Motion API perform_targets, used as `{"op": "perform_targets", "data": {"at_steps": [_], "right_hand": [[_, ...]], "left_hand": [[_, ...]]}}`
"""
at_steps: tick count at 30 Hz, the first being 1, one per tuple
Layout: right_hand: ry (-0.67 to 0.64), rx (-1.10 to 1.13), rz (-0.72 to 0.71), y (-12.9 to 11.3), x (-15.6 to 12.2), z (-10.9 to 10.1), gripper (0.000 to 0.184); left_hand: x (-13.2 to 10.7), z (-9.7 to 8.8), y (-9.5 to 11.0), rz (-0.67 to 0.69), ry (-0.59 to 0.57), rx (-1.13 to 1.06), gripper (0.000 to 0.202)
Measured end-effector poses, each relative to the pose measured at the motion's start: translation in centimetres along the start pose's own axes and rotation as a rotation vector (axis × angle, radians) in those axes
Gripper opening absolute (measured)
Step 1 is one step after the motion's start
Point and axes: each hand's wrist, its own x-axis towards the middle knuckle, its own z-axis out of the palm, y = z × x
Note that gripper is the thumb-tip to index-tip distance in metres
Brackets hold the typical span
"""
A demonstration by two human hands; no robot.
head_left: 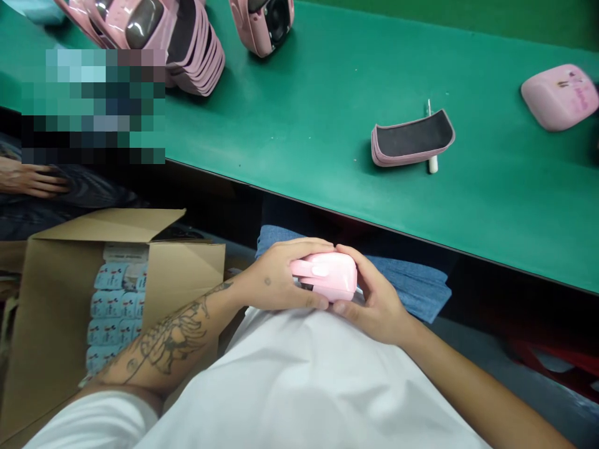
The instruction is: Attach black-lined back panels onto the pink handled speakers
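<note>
Between both hands, low against my white shirt, is a small rounded pink plastic case (339, 277) with a strap-like band on its left side. My left hand (285, 277) closes around its left side, thumb underneath and fingers over the top. From the right, my right hand (377, 302) grips it with thumb and fingers at the edges. The underside of the case is hidden.
The green table (304, 125) runs across in front. On it are a stack of curved dark-lined pink pieces (412, 146) on a thin white-handled tool (433, 163), a pink casing (559, 96), and another pink casing (255, 34). An open carton (182, 265) holds light-blue items. Another person's hand (35, 178) rests at left.
</note>
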Motion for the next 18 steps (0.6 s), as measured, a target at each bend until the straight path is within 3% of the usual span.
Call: {"op": "perform_targets", "data": {"at_steps": [9, 18], "right_hand": [[-0.013, 0.083, 0.069, -2.0, -0.1, 0.5, 0.074], [-0.007, -0.039, 0.130, -2.3, 0.8, 1.0, 0.071]], "left_hand": [[-0.9, 1.2, 0.5, -0.034, 0.106, -0.087, 0.066], [-1.3, 2.3, 0.3, -0.222, 0.227, -0.235, 0.072]]}}
